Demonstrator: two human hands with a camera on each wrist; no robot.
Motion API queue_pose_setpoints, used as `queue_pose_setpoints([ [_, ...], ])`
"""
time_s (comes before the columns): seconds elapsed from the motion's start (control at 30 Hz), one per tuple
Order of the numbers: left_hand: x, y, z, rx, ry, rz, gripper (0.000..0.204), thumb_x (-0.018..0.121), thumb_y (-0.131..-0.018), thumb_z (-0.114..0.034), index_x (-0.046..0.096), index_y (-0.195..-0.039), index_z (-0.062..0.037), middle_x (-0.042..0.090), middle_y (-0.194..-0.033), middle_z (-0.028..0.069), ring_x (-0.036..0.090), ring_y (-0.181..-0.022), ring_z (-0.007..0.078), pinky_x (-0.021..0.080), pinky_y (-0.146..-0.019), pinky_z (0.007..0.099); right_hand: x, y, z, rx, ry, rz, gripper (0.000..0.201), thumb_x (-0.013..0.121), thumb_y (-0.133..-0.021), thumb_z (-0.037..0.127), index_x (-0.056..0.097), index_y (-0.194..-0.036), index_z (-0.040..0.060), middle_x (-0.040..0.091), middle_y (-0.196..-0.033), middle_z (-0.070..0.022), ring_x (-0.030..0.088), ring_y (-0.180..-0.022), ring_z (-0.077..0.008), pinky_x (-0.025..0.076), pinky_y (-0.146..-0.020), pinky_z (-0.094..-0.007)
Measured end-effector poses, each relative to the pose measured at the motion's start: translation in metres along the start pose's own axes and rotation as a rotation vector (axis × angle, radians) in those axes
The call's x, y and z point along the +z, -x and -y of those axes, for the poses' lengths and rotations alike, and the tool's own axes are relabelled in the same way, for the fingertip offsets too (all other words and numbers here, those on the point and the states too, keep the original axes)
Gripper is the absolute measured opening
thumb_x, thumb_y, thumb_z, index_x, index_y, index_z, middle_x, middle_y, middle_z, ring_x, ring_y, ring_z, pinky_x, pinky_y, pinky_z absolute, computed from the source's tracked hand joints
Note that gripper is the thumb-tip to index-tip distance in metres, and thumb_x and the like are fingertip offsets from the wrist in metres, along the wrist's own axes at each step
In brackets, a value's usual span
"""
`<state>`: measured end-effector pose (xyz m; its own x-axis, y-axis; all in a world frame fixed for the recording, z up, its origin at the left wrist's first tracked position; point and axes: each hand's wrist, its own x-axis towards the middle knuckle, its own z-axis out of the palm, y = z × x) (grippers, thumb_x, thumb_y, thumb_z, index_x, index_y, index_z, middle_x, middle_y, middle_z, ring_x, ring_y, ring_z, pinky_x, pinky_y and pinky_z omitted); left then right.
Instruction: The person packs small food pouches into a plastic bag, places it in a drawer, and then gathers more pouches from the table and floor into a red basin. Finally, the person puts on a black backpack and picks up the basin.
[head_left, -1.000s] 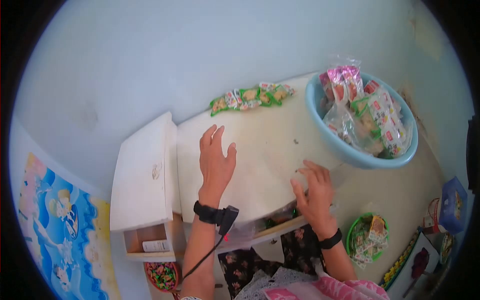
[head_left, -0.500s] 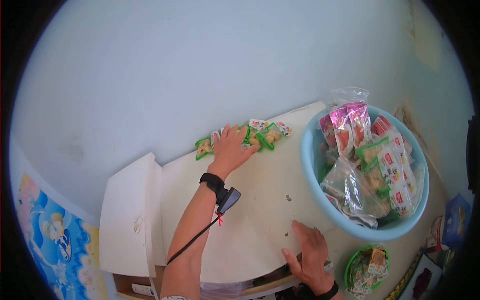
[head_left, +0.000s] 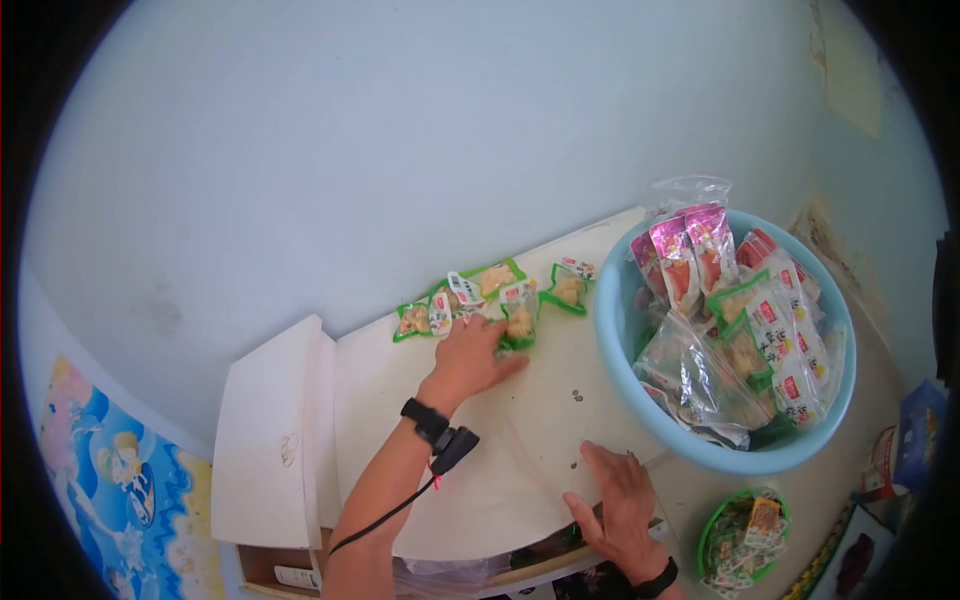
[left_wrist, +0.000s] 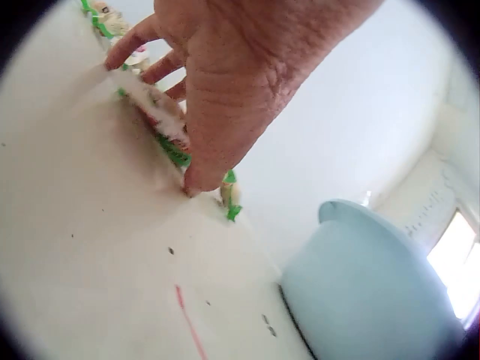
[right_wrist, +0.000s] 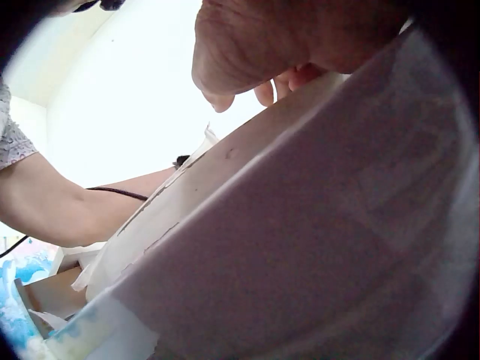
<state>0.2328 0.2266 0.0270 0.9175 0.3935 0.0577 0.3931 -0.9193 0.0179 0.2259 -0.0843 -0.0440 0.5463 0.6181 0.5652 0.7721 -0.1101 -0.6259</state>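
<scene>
My left hand [head_left: 466, 362] is at a row of small snack packets [head_left: 491, 277] with green edges, lying along the back of a white tabletop. Its fingers and thumb curve around one green-and-white packet [head_left: 519, 314] near the front of the row. In the left wrist view, this packet [left_wrist: 174, 150] spans the space between the fingertips and thumb. Another packet [head_left: 569, 287] lies apart to the right. My right hand [head_left: 619, 508] rests at the tabletop's front edge with relaxed fingers and nothing in it; in the right wrist view its fingertips are partly hidden.
A large light-blue basin [head_left: 716, 458] full of bagged snacks stands at the right. Below it is a green basket [head_left: 707, 530] of small packets. A raised white box [head_left: 265, 430] sits at the left, and a partly open drawer [head_left: 540, 568] is under the front edge.
My left hand reached forward over the packets, then drew back slightly, bringing one toward me. The row has spread apart. My right hand came to the table's front edge and stays there.
</scene>
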Motion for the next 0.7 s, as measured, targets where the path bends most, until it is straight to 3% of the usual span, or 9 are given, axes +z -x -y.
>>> queue_pose_setpoints([
  [0.07,-0.037,0.02,-0.021,-0.022,0.052,0.215,0.078,0.071,-0.088,-0.064,0.061,-0.145,-0.0115,0.063,-0.135,0.0155,0.06,-0.12,0.0387,0.052,-0.101,0.0479,-0.001,0.0,0.0,-0.004,-0.018,0.001,0.064,0.079,-0.085,0.023,0.056,-0.139,-0.0015,0.063,-0.132,-0.0185,0.061,-0.108,-0.0381,0.048,-0.092,-0.0473],
  [0.1,-0.042,0.026,-0.023,-0.028,0.031,0.221,0.082,0.071,-0.086,-0.067,0.06,-0.146,-0.0119,0.064,-0.135,0.0158,0.062,-0.119,0.0366,0.052,-0.102,0.0463,-0.001,0.0,0.0,-0.003,-0.016,0.002,0.064,0.079,-0.085,0.023,0.056,-0.139,-0.0015,0.063,-0.132,-0.0185,0.061,-0.108,-0.0382,0.049,-0.092,-0.0474],
  [0.2,-0.035,0.022,0.002,0.032,0.077,-0.041,0.081,0.07,-0.087,-0.066,0.06,-0.145,-0.0098,0.064,-0.135,0.0161,0.061,-0.121,0.0336,0.051,-0.103,0.0454,-0.001,0.0,-0.001,0.0,-0.014,0.002,0.064,0.079,-0.085,0.024,0.056,-0.139,-0.0014,0.064,-0.131,-0.0187,0.061,-0.107,-0.0385,0.049,-0.091,-0.048],
  [0.3,-0.039,-0.014,0.029,-0.122,0.081,-0.139,0.082,0.07,-0.087,-0.067,0.06,-0.145,-0.009,0.063,-0.136,0.0168,0.06,-0.126,0.0332,0.049,-0.106,0.0452,0.002,0.0,-0.005,0.0,-0.005,0.002,0.064,0.079,-0.085,0.026,0.057,-0.138,-0.0011,0.065,-0.13,-0.019,0.062,-0.106,-0.0385,0.05,-0.09,-0.0486],
  [0.4,-0.012,-0.059,0.08,-0.202,0.121,-0.061,0.087,0.066,-0.086,-0.071,0.06,-0.144,-0.007,0.061,-0.141,0.0136,0.055,-0.133,0.0332,0.047,-0.109,0.0467,0.001,-0.001,-0.003,0.008,0.006,0.005,0.063,0.079,-0.086,0.027,0.057,-0.138,-0.0008,0.065,-0.129,-0.0193,0.063,-0.105,-0.0383,0.05,-0.088,-0.0488],
  [0.6,0.027,-0.074,0.074,-0.194,-0.024,-0.155,0.07,0.063,-0.091,-0.066,0.065,-0.14,-0.0157,0.058,-0.144,0.0121,0.051,-0.137,0.0325,0.046,-0.109,0.05,0.002,0.0,-0.005,0.022,0.008,0.017,0.064,0.079,-0.086,0.027,0.056,-0.139,-0.0013,0.066,-0.129,-0.0197,0.063,-0.106,-0.0378,0.051,-0.088,-0.0483],
  [0.7,0.031,-0.069,0.07,-0.204,0.04,-0.068,0.068,0.066,-0.088,-0.066,0.066,-0.14,-0.0217,0.055,-0.147,0.0104,0.048,-0.139,0.0328,0.042,-0.111,0.0537,0.001,-0.002,-0.003,0.016,0.01,0.015,0.062,0.078,-0.087,0.025,0.057,-0.138,-0.0018,0.066,-0.128,-0.0197,0.063,-0.106,-0.038,0.051,-0.089,-0.0485],
])
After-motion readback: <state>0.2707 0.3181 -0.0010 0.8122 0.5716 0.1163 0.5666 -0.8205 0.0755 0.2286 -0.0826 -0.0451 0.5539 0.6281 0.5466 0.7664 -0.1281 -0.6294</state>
